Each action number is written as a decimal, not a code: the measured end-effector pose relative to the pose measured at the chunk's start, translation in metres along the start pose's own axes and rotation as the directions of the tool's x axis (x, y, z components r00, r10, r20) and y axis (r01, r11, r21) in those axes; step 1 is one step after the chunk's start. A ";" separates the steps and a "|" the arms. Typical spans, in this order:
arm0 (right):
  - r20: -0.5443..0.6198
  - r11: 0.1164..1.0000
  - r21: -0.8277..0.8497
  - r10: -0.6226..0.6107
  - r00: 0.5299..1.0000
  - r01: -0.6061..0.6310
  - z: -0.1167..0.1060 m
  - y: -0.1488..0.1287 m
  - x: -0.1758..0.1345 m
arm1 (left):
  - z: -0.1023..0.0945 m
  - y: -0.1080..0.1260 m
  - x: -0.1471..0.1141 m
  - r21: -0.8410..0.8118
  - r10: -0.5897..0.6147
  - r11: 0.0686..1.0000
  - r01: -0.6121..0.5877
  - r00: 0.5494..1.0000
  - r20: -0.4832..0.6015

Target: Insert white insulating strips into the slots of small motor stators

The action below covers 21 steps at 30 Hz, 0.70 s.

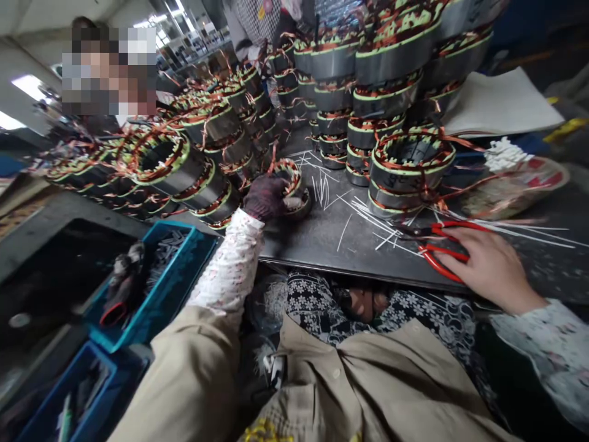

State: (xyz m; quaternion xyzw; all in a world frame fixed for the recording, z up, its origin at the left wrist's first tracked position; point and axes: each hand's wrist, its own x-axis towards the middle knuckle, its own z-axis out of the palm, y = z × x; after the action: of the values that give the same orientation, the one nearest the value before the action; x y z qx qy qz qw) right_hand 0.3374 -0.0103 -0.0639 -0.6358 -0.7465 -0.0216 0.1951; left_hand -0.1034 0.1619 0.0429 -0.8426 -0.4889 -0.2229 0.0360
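Fingers (pixel 455 266) of the bare right hand (pixel 494 264) wrap the red-handled scissors (pixel 422 232), loops spread; blade gap too blurred to tell. Gloved left hand (pixel 264 197) grips the left side of a small wound core (pixel 294 175), which sits on the worktop (pixel 317 245) just beside the left stack (pixel 227 126).

Risks, as judged:
1. Blades point in among loose white strips (pixel 365 212), close to a larger core (pixel 405 178); a careless swing could nick its copper leads (pixel 462 142)
2. One-sided hold: small core might tip if pushed
3. Glove or sleeve (pixel 227 264) could snag wire on the left stack, pulling a core askew
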 end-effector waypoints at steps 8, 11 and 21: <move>-0.013 1.000 -0.001 0.028 1.000 -0.028 0.002 -0.001 0.006 | 0.000 -0.022 0.012 0.109 0.161 0.979 -0.175 0.979 0.125; -0.051 0.998 0.002 0.060 0.997 -0.060 0.007 -0.003 0.007 | 0.003 0.005 0.012 0.123 0.131 0.985 -0.123 0.990 -0.060; -0.106 0.998 0.030 0.062 0.992 -0.059 0.013 -0.002 0.006 | 0.033 0.210 0.096 -0.042 0.424 0.905 -0.422 0.897 0.122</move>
State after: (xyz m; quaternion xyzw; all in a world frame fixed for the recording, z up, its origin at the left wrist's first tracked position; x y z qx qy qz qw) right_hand 0.3313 -0.0018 -0.0735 -0.6535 -0.7156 -0.0393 0.2438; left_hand 0.1249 0.1399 0.0863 -0.9415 -0.2938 -0.1585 0.0458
